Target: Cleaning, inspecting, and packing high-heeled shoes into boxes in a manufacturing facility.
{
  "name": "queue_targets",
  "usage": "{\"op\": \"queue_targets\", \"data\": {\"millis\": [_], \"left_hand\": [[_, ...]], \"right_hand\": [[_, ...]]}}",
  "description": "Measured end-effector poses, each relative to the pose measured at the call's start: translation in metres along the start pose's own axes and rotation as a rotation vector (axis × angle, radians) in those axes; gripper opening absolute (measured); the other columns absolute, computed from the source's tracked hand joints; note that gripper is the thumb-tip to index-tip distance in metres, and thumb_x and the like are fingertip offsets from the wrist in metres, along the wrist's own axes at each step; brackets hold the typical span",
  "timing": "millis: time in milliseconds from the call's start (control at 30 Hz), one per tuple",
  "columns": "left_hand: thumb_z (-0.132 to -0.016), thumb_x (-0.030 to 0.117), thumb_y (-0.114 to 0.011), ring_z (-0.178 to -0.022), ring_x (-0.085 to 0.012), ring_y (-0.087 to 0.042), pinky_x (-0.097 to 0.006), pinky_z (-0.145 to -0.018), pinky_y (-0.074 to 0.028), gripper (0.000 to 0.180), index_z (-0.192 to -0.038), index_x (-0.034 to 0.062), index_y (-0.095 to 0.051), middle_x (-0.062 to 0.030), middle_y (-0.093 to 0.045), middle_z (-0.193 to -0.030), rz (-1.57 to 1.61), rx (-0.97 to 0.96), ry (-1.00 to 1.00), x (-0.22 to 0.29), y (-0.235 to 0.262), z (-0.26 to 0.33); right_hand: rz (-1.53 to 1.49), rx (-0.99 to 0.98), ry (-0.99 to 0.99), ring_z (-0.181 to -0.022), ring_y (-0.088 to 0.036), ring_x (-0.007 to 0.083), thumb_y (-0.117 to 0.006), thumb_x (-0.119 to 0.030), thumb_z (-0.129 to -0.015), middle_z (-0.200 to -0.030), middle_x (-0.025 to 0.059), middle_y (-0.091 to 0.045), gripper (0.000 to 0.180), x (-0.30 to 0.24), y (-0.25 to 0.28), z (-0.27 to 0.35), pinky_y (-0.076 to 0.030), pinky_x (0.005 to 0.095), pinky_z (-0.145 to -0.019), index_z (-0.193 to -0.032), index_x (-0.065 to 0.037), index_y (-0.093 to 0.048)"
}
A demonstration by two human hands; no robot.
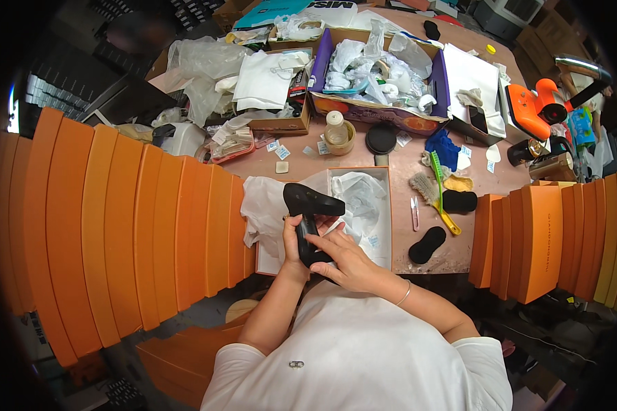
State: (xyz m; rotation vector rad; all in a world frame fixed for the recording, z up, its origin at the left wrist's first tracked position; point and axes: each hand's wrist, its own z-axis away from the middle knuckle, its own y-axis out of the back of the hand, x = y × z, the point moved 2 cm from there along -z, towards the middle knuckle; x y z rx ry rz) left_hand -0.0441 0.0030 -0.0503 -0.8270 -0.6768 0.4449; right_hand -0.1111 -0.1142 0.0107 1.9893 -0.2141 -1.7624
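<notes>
A black shoe with a heel (308, 229) is held up in front of my chest. My left hand (293, 243) is closed around its side, the thumb along the near edge and the other fingers partly hidden behind it. My right hand (355, 266) lies against the shoe's lower part with its fingers stretched out, touching the surface. Beneath both hands is an open shoebox (384, 236) with a white inside and an orange rim. White tissue paper (262, 209) spills over its left side, and more crumpled tissue (362, 205) lies inside.
Orange shoeboxes (127, 226) stand in a long row at left; another row (538, 240) is at right. Brushes (437, 188), thread snips (415, 214) and black pads (427, 245) lie right of the box. Beyond are a jar (336, 135) and a purple box (391, 115) of crumpled plastic.
</notes>
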Motion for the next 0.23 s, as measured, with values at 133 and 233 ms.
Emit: {"op": "queue_targets", "data": {"millis": [133, 233], "left_hand": [[-0.082, 0.042, -0.049, -0.106, -0.0271, -0.059, -0.048, -0.104, -0.041, 0.052, -0.111, 0.0002, -0.059, -0.0148, -0.065, -0.107, -0.075, -0.017, -0.021, 0.005, -0.001, 0.005], [-0.081, 0.045, -0.049, -0.108, -0.0286, -0.059, -0.050, -0.103, -0.041, 0.060, -0.118, -0.0006, -0.059, -0.0148, -0.066, -0.109, -0.134, -0.107, 0.008, 0.013, 0.020, 0.002]], "right_hand": [[-0.209, -0.062, -0.055, -0.107, -0.053, 0.0344, -0.066, -0.038, -0.086, -0.112, 0.0196, -0.055, 0.053, -0.002, -0.013, -0.008, -0.042, 0.0420, -0.091, -0.126, -0.004, -0.054], [-0.250, -0.190, -0.044, -0.115, -0.052, 0.0342, -0.065, -0.036, -0.087, -0.124, 0.0219, -0.053, 0.055, 0.001, -0.020, -0.013, -0.041, 0.0428, -0.094, -0.131, -0.008, -0.050]]}}
